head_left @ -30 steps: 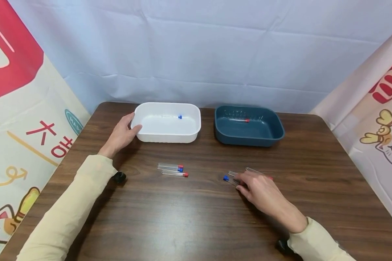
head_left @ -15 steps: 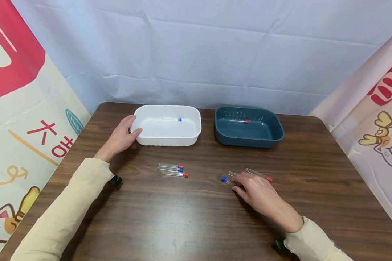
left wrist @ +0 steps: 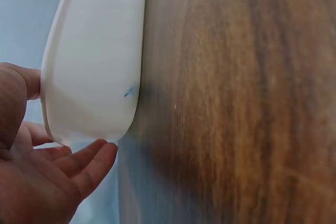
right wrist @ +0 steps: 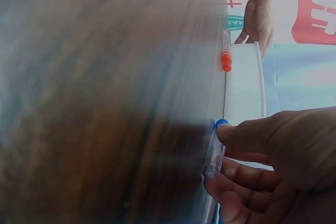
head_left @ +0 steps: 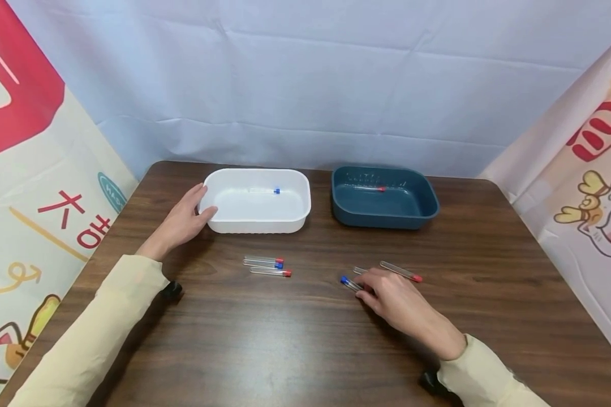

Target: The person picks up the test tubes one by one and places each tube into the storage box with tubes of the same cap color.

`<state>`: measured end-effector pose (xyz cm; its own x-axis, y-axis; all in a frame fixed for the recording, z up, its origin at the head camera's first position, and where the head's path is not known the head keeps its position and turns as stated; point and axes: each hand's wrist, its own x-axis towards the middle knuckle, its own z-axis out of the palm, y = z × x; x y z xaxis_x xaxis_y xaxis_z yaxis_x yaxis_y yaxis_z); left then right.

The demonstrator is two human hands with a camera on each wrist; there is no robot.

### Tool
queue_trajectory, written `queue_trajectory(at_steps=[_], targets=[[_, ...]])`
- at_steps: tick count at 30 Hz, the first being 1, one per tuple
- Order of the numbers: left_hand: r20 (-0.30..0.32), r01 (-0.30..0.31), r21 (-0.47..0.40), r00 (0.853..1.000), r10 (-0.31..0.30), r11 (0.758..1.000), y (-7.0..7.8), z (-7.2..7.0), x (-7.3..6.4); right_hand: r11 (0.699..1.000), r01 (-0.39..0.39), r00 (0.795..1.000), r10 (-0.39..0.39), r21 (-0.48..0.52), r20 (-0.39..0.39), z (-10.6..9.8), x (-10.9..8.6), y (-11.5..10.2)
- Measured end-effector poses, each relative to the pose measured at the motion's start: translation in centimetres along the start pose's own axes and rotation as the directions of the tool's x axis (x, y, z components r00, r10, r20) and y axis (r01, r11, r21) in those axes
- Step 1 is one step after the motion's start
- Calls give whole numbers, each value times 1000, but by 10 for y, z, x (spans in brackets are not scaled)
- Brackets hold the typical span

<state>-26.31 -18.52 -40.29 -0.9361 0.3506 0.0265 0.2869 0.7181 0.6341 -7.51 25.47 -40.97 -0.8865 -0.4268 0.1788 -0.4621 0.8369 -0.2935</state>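
My left hand (head_left: 179, 219) holds the left end of a white plastic bin (head_left: 257, 226), thumb on the near side and fingers along the outer wall. Inside lies a blue-capped test tube (head_left: 265, 191). At the right, my right hand (head_left: 394, 299) pinches another blue-capped test tube (right wrist: 216, 153) low over the table, its cap pointing left. A clear tube (head_left: 358, 271) runs partly hidden behind that hand's fingers. Just beyond the hand lies a red-capped test tube (head_left: 399, 271).
A dark blue bin (head_left: 384, 219) stands right of the white one, with a red-capped test tube (head_left: 374, 188) inside. Two red-capped tubes (head_left: 270, 272) and a blue-capped tube (head_left: 265, 264) lie before the white bin. Cloth curtains (head_left: 315, 85) hang behind the wooden table (head_left: 265, 339).
The white bin has slid slightly nearer with my left hand. My right hand has shifted a little left with the blue-capped tube, showing more of the red-capped tube behind it.
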Motion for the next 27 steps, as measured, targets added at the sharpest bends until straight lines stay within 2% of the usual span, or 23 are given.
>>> queue_trajectory(at_steps=[14, 27], targets=[[35, 5, 14, 999, -5, 1000, 3, -4, -12, 998, 0, 999, -3, 68, 38, 2, 4, -7], [75, -14, 5, 997, 14, 1000, -3, -8, -16, 994, 22, 999, -27, 111, 39, 4, 6, -11]])
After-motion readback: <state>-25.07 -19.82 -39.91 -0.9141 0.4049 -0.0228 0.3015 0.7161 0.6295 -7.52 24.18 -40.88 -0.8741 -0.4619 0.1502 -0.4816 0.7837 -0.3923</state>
